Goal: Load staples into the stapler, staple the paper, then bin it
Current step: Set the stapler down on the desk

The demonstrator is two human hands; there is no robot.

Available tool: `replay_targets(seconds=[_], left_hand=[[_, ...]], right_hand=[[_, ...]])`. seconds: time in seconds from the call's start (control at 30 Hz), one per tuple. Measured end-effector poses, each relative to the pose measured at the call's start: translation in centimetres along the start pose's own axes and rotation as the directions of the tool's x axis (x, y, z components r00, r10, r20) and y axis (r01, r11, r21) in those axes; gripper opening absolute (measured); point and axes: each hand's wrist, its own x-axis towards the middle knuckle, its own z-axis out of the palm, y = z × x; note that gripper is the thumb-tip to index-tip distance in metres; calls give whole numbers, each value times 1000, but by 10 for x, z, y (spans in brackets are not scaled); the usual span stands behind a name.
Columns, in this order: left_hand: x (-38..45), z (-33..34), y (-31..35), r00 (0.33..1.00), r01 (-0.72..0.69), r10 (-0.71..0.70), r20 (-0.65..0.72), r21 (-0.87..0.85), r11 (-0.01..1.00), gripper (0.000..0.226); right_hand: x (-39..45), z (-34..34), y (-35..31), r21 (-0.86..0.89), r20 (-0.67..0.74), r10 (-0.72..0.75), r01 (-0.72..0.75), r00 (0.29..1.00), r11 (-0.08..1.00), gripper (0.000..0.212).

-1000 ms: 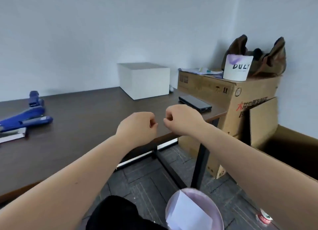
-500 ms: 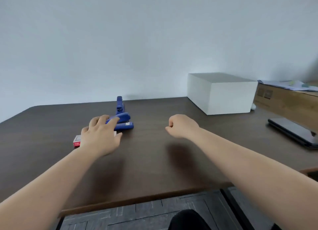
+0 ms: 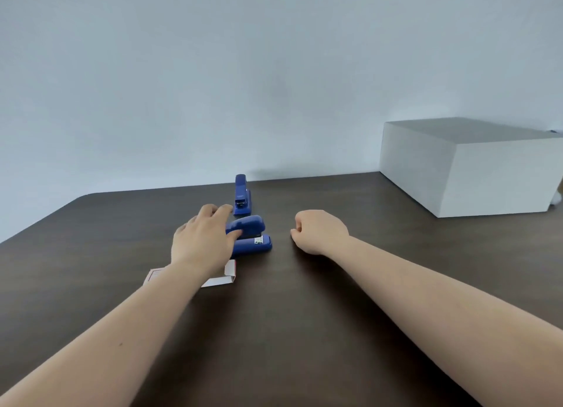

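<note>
Barely started I'd say: open left hand [image 3: 202,242] reaching onto the stapler [image 3: 249,237], right hand [image 3: 320,231] fisted, empty; no paper visible.

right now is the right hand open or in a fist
In a fist: the right hand has its fingers curled under, resting on the table and holding nothing visible.

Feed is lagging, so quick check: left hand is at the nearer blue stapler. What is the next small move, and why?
Probably close the left hand around the nearer blue plastic stapler and lift it. The fingers are spread over its top, not yet clearly gripping, and the right hand rests as an empty-looking fist on the dark wooden table. The small white and red cardboard box lies under the left wrist.
</note>
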Motion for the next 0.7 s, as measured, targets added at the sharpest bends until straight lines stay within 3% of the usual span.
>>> replay_targets(seconds=[0.17,0.47,0.6,0.7], left_hand=[[18,7,6,1000,-9,9,24,-20,1000,31],[51,15,41,994,-106,99,41,257,960,37],[65,21,63,991,-130,123,45,256,958,40],[87,34,69,996,-86,82,27,159,984,23]], right_hand=[[28,7,-2,-11,-6,-30,30,1000,999,14],[75,13,-3,14,-21,-35,36,999,999,16],[96,15,2,53,-36,12,-10,999,999,29],[110,17,4,69,-50,35,-32,998,997,28]])
